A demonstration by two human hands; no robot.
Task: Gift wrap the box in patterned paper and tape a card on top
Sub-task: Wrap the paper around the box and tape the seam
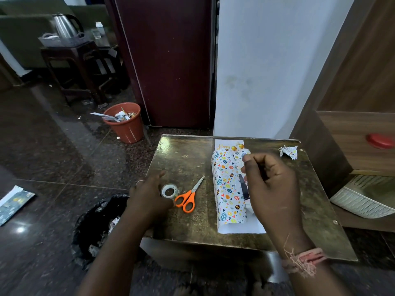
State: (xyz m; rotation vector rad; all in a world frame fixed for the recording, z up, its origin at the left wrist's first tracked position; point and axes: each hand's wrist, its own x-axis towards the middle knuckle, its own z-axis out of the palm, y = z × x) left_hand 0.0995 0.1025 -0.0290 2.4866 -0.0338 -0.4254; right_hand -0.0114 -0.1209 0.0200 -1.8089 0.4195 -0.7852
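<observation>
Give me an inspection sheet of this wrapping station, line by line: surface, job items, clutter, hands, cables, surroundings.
Surface: small worn table, scuffed top.
Job's things: patterned paper partly folded over the box, white underside showing at the near end; card lies behind it; tape roll; orange scissors.
Clutter: crumpled paper scrap at the far right corner.
Hands: left hand at the tape roll; right hand above the parcel, fingers curled, contents unclear.
Cables: nothing seen.
Surroundings: orange bin, black bag, kettle, white basket.
</observation>
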